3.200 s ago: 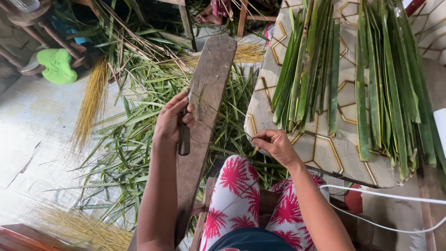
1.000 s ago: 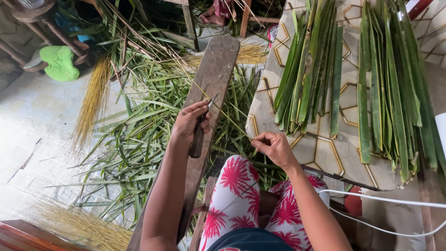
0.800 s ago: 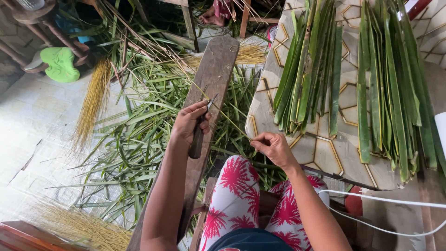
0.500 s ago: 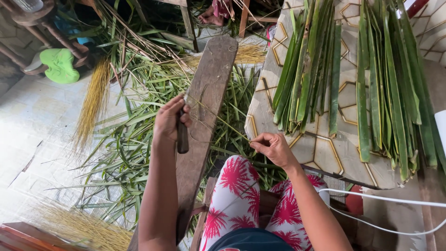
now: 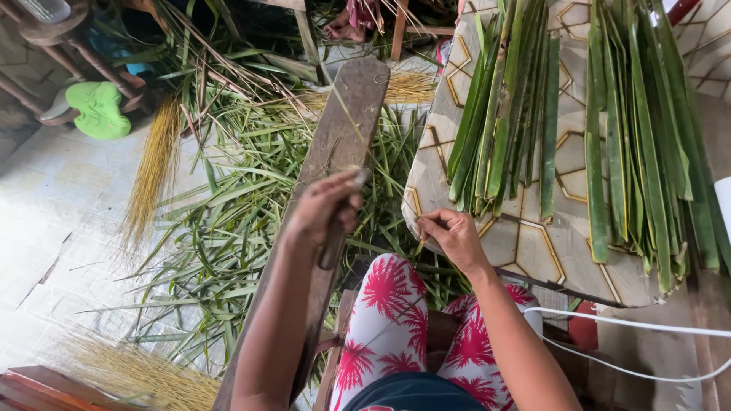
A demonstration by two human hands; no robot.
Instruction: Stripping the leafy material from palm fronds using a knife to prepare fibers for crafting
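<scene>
No packages, labels, signs or screens show anywhere in this view, from the upper left corner to the lower right.

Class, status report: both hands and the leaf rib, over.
Left hand grips dark-handled knife over long wooden plank. Right hand pinches thin leaf rib. Nothing in the way.

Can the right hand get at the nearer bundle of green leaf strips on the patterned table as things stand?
Probably yes: the right hand rests at the table edge, just below the leaf strips, with nothing between them, though its fingers pinch a thin midrib.

Rough weathered wooden plank (image 5: 343,122), seemingly glossy tablecloth (image 5: 533,243)
</scene>
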